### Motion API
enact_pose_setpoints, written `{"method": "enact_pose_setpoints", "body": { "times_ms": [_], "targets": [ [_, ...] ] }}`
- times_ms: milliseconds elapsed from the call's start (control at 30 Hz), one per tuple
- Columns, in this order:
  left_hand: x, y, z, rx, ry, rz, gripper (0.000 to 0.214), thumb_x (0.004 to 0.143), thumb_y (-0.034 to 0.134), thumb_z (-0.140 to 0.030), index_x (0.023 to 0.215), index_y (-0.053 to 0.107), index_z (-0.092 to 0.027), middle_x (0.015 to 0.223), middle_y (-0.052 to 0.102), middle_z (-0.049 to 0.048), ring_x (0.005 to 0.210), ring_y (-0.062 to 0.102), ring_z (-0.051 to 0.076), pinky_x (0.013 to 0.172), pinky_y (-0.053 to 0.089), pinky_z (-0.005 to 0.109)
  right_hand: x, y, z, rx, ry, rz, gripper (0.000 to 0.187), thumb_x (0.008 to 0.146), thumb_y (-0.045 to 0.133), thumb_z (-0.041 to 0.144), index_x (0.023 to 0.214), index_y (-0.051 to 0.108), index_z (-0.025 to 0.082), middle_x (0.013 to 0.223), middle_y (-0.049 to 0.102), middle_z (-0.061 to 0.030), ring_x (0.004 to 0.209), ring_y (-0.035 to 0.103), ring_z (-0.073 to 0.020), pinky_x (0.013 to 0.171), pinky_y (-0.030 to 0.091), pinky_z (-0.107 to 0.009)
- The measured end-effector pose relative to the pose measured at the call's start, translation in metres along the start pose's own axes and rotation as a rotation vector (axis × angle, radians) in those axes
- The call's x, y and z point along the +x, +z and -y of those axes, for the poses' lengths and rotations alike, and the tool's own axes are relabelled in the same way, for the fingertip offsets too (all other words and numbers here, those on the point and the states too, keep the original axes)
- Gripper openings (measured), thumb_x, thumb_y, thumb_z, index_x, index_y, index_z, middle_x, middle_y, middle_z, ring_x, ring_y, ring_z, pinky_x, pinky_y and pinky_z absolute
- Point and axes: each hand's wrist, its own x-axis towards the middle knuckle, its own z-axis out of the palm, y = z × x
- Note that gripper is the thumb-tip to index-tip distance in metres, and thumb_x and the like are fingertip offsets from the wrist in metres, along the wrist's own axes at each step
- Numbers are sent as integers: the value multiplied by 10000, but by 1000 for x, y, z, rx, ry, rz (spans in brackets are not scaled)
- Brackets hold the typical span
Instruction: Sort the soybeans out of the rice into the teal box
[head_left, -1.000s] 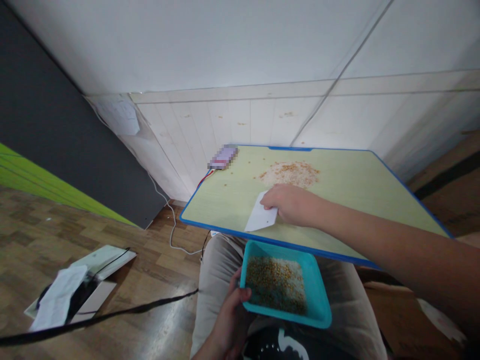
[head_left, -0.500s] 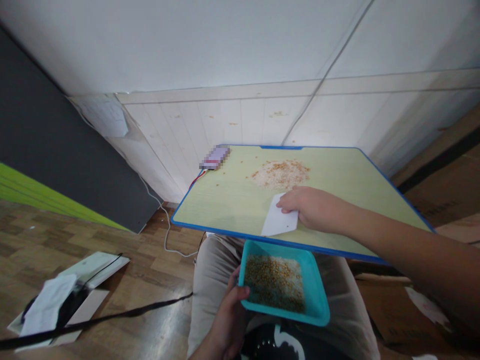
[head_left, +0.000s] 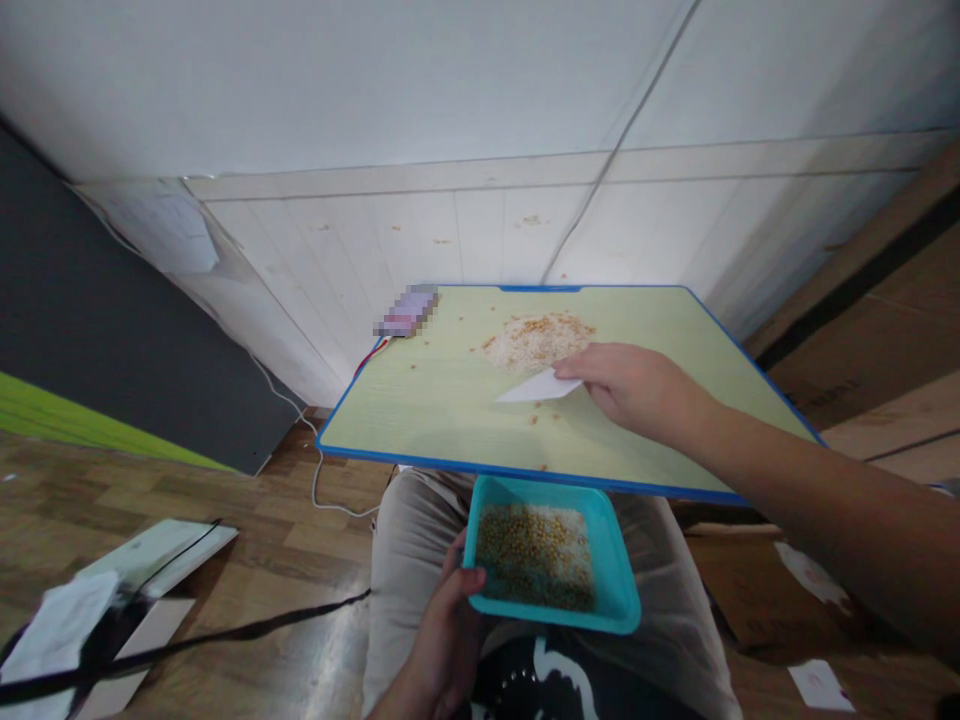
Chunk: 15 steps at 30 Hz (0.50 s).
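Note:
My right hand [head_left: 619, 380] grips a white card [head_left: 541, 386] by its right end, tilted over the pale green tabletop [head_left: 405, 415]. Just beyond the card lies a heap of white grains mixed with yellow kernels [head_left: 529, 343]. A few loose kernels [head_left: 535, 418] are scattered on the near side of the card. Below the table's front edge, my left hand [head_left: 454, 610] holds a turquoise plastic tray [head_left: 619, 580] by its left side, thumb over the rim. Yellow kernels and white grains [head_left: 536, 550] cover the tray's bottom. The left fingers are partly hidden under the tray.
At the table's far left corner sits a blurred-out purple phone-like device [head_left: 407, 311] with a red cable. A white wall [head_left: 420, 90] stands right behind the table. Cardboard boxes [head_left: 870, 300] are stacked to the right. Papers and a black strap [head_left: 255, 630] lie at lower left.
My right hand has lifted the card from near the table's front edge and moved it toward the heap, tilting it. Several kernels now show where it was. The whole view has shifted slightly.

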Motion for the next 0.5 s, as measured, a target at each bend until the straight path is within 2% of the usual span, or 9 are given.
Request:
{"method": "enact_pose_setpoints", "body": {
  "times_ms": [133, 233, 500],
  "targets": [
    [-2, 1, -2, 9, -13, -9, 831, 662, 778, -315, 1459, 550, -259, 1253, 764, 95, 1267, 646, 383, 1100, 463, 560, 13, -32, -9, -125, 172, -8, 366, 984, 440, 195, 1170, 751, 240, 1119, 792, -85, 1026, 710, -261, 845, 528, -381],
    [-2, -1, 0, 10, 0, -13, 821, 679, 776, -321, 1467, 550, -276, 1279, 757, 92, 1282, 641, 387, 1122, 444, 574, 17, -45, -21, -175, 199, 47, 349, 977, 417, 206, 1113, 738, 229, 1027, 777, -103, 920, 697, -264, 759, 493, -375],
    [1, -9, 4, -16, -2, -22, 790, 725, 755, -304, 1485, 541, -287, 1291, 755, 97, 1244, 673, 386, 1128, 439, 607, 4, -33, -59, -204, 248, 155, 307, 954, 429, 209, 1031, 726, 231, 924, 756, -77, 848, 674, -231, 718, 443, -324]
  ]
}}
